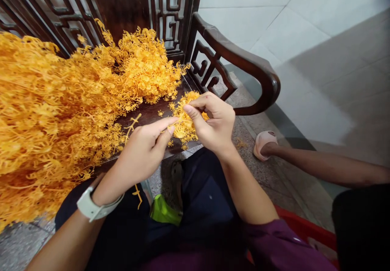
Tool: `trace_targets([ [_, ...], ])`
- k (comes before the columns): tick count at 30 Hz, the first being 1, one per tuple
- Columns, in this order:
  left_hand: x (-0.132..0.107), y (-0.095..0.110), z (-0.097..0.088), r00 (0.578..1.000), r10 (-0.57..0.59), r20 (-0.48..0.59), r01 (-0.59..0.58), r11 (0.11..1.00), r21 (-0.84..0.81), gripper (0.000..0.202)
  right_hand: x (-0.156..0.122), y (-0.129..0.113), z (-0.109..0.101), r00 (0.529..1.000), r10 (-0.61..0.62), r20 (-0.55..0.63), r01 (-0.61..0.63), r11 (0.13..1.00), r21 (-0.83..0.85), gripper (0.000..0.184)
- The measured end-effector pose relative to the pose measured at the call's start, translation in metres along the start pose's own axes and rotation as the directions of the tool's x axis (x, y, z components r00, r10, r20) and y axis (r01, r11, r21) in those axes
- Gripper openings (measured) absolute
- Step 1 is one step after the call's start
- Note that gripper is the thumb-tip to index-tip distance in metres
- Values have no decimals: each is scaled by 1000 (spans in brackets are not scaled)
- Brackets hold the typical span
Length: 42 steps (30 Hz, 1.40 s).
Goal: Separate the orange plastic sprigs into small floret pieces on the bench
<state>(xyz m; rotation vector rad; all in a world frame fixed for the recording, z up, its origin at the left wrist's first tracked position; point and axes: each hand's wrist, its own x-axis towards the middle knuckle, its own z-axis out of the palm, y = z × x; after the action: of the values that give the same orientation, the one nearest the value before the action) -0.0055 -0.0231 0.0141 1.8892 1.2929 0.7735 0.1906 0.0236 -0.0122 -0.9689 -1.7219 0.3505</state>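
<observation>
My left hand (146,147) is closed in a pinch on a yellow artificial flower stem. Bare forked parts of the yellow stem (133,125) stick out behind the fingers, and another yellow twig (137,196) hangs below the wrist. Opposite it, my right hand (211,120) pinches thumb against forefinger at a small yellow artificial flower piece, partly hidden by the fingers. Both hands are close together over a small pile of loose yellow flower heads (185,131) on the bench seat. To the left lies a large heap of yellow artificial flowers (67,108).
A dark carved wooden bench (122,3) with a curved armrest (243,57) stands ahead. At right, another person's leg (319,165) in a pale pink slipper (264,144) rests on the floor. Something bright green (164,211) lies between my knees. A red plastic edge (300,224) shows beside me.
</observation>
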Motion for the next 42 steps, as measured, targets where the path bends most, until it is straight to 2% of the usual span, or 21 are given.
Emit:
trace_targets([
  [3,-4,1,4,999,31,-31,-24,980,196,43,0,1,3,997,72,-33,-71,997,32,26],
  [8,-3,0,7,995,83,-51,-58,922,383,49,-1,-4,10,981,136,-136,-133,991,31,23],
  [11,-1,1,10,995,77,-56,-31,817,576,54,-4,-10,16,970,143,-197,-156,986,-54,25],
  [14,-2,5,12,995,100,-30,-50,710,702,59,-4,-11,19,974,101,-203,-130,982,-136,28],
  [16,-7,7,13,992,124,-20,-69,673,736,59,1,-2,14,975,74,-212,-117,973,-198,30],
  [18,-15,7,12,992,126,-17,-73,671,737,57,9,20,2,951,63,-302,-150,949,-277,31],
  [20,-23,4,9,996,83,-11,-53,725,687,53,16,48,-15,883,46,-467,-223,916,-332,30],
  [21,-25,1,6,999,50,-12,-32,779,626,51,18,62,-22,859,64,-508,-263,907,-330,27],
  [22,-26,-1,4,1000,20,-17,-8,845,535,48,19,73,-29,869,98,-484,-286,898,-333,24],
  [23,-25,-3,1,1000,-3,-25,13,909,416,45,18,82,-33,902,167,-398,-307,896,-320,23],
  [25,-19,-6,-6,998,-25,-50,32,988,149,39,14,88,-35,946,296,-134,-324,894,-311,18],
  [27,-11,-6,-12,996,-48,-72,44,997,-65,35,9,85,-31,934,347,84,-305,897,-320,14],
  [29,-5,-4,-17,993,-96,-69,82,979,-189,31,7,79,-26,912,358,200,-275,896,-349,12],
  [33,-4,-1,-20,978,-201,-55,182,953,-241,29,9,82,-27,841,397,367,-246,886,-394,8],
  [35,-5,-2,-20,973,-223,-59,203,950,-237,29,8,90,-32,825,390,409,-236,895,-377,11],
  [39,-3,-5,-18,974,-218,-61,201,957,-211,30,4,99,-39,846,354,399,-226,916,-333,16],
  [42,-1,-6,-16,979,-199,-41,190,968,-166,33,3,97,-38,852,330,406,-202,923,-327,19],
])
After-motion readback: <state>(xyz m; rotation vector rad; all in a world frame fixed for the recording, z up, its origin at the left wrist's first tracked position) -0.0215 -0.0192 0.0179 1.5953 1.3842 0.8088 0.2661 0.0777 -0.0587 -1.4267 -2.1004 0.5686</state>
